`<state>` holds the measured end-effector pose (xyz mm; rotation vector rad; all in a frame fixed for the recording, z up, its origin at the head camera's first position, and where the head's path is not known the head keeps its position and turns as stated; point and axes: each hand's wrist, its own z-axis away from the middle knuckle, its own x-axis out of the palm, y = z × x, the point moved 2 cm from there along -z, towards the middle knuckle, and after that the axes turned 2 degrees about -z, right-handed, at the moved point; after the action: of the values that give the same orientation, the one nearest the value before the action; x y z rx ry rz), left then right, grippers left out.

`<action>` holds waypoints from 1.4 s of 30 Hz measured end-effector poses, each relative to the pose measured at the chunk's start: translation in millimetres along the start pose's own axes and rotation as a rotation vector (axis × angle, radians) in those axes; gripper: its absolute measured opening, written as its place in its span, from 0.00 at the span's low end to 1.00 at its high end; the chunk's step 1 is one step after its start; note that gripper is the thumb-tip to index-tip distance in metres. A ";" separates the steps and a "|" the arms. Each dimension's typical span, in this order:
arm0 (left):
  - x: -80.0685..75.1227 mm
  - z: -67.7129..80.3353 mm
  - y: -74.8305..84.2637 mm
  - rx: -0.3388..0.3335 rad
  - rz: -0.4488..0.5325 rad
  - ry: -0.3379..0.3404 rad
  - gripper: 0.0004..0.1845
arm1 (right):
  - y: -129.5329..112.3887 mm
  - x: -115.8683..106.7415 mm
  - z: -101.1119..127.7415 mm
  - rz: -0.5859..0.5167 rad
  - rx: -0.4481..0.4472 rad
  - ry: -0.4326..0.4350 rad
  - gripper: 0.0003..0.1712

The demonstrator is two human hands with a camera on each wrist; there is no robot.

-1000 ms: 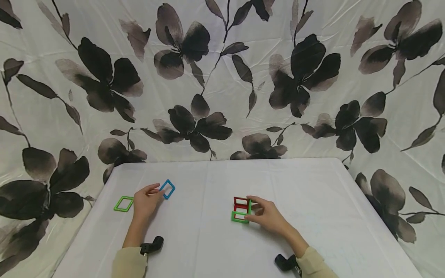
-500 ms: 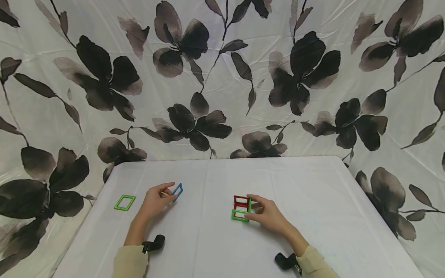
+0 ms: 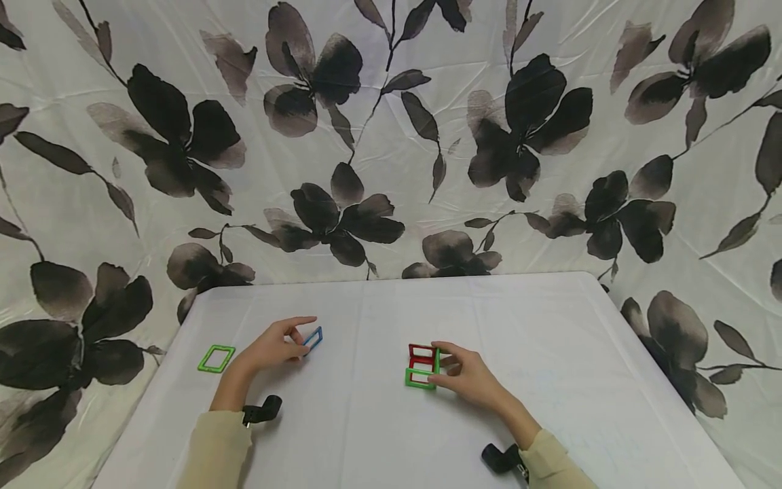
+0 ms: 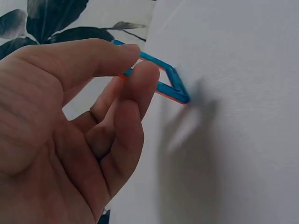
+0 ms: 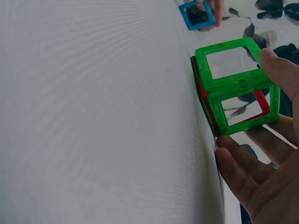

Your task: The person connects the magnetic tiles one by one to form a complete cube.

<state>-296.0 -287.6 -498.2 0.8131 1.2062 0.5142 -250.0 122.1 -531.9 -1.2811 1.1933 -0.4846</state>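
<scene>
My left hand (image 3: 275,346) pinches a blue square frame-like magnetic tile (image 4: 176,84) by one edge, above the white surface. In the head view one finger of this hand points straight out past the tile. My right hand (image 3: 472,375) grips a small standing structure of joined magnetic tiles, thumb on the front and other fingers at its right side and back. The structure has green tiles (image 5: 242,84) at the front and right, with red tiles (image 3: 423,358) at the back and bottom. The fingers hide part of its right side.
A green magnetic tile (image 3: 210,370) lies flat left of my left hand. Both wrists carry a black camera (image 3: 263,410). The white-covered table (image 3: 379,435) ends at the back against a flower-patterned cloth (image 3: 379,156).
My left hand has moved right with the blue tile and tilted it, so it now appears narrower. One finger has straightened away from the tile. My right hand holds still on the structure.
</scene>
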 end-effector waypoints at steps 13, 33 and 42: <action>-7.4 -6.8 -0.5 0.057 -0.008 -0.118 0.31 | 1.2 0.6 -0.9 0.021 0.023 0.006 0.39; 22.4 4.4 -0.1 0.103 0.062 0.109 0.35 | -2.1 0.9 -1.5 0.019 0.031 -0.001 0.39; 52.4 8.5 14.9 0.157 0.176 0.114 0.37 | -0.9 1.6 -1.7 0.012 0.019 0.004 0.39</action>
<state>-271.3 -242.2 -517.4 1.0413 1.2979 0.6212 -250.7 119.7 -531.5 -1.2567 1.1962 -0.4885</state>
